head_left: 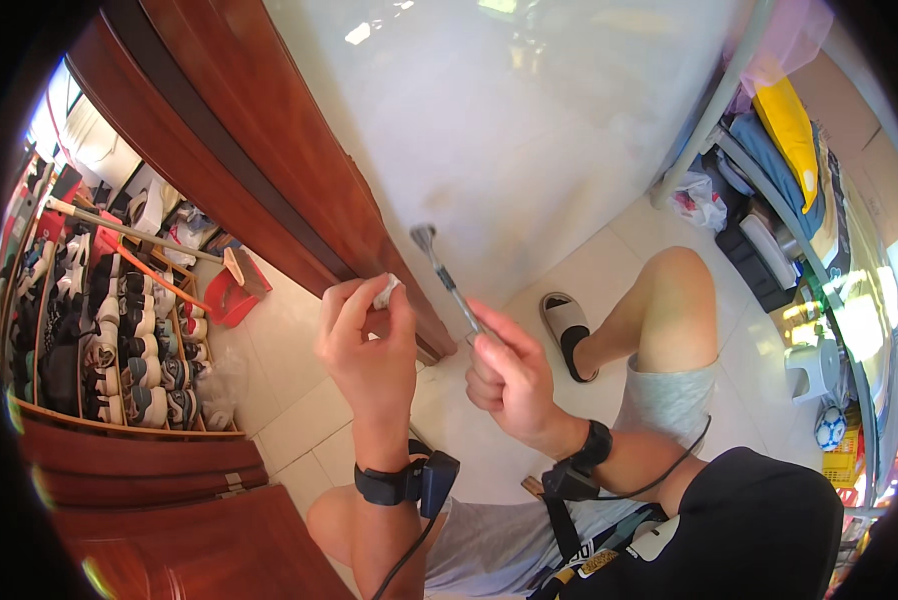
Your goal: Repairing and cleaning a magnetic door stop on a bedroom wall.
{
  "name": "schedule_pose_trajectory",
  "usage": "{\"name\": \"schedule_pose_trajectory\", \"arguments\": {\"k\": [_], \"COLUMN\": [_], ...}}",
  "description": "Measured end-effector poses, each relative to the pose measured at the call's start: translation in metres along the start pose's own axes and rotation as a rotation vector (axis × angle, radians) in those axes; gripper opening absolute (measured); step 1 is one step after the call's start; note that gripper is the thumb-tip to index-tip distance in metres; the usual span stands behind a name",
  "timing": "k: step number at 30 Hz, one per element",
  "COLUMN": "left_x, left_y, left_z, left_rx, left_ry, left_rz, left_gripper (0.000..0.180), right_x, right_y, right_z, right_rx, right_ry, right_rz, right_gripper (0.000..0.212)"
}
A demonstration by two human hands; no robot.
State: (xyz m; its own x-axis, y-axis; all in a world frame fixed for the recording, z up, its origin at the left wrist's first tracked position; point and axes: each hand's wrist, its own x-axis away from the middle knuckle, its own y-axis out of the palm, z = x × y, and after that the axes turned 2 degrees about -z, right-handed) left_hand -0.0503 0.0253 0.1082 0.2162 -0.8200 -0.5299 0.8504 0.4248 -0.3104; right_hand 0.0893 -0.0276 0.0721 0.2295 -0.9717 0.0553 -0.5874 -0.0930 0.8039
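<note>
Reddish-brown polished wood forms the tall moulded door frame [299, 170], and everything else can be placed by it. Before its lower right edge, the left hand [367, 335] is raised, thumb and index finger pinched together on a small crumpled-looking white piece [386, 292]; the other fingers are curled. Whether that hand touches the frame cannot be told from this angle. Right of the frame, the right hand [512, 375] has its fingers wrapped round the grip of a slim hammer-like tool [447, 278] with a dull grey metal head, which is tilted up toward the frame, in front of the glossy off-white wall [549, 130].

As for progress, the white piece appears to be in the fingers only, not fixed to frame or wall. The tool's head seems to be in mid-air, apart from the piece, and no finished result can be made out on the visible surfaces, so the work looks incomplete.

Left of the frame are a red plastic dustpan [234, 303] and a wooden rack [139, 431] filled with shoes; to its right, a light-grey strapped sandal [569, 325] is on the person's foot.
</note>
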Motion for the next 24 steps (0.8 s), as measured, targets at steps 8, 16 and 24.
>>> {"name": "schedule_pose_trajectory", "arguments": {"k": [8, 16, 24], "left_x": [-0.02, 0.012, 0.045], "left_y": [0.025, 0.046, 0.055], "left_z": [-0.002, -0.047, -0.024], "left_rx": [-0.272, -0.334, -0.197], "left_ry": [0.434, 0.466, 0.181], "left_rz": [0.358, 0.377, 0.064], "left_gripper": [0.015, 0.012, 0.012], "right_x": [0.017, 0.006, 0.002], "right_y": [-0.036, -0.04, -0.039], "right_z": [0.036, 0.012, -0.003], "right_rx": [0.022, 0.014, -0.022], "right_ry": [0.171, 0.062, 0.003], "right_rz": [0.129, 0.221, 0.185], "right_gripper": [0.04, 0.041, 0.043]}}
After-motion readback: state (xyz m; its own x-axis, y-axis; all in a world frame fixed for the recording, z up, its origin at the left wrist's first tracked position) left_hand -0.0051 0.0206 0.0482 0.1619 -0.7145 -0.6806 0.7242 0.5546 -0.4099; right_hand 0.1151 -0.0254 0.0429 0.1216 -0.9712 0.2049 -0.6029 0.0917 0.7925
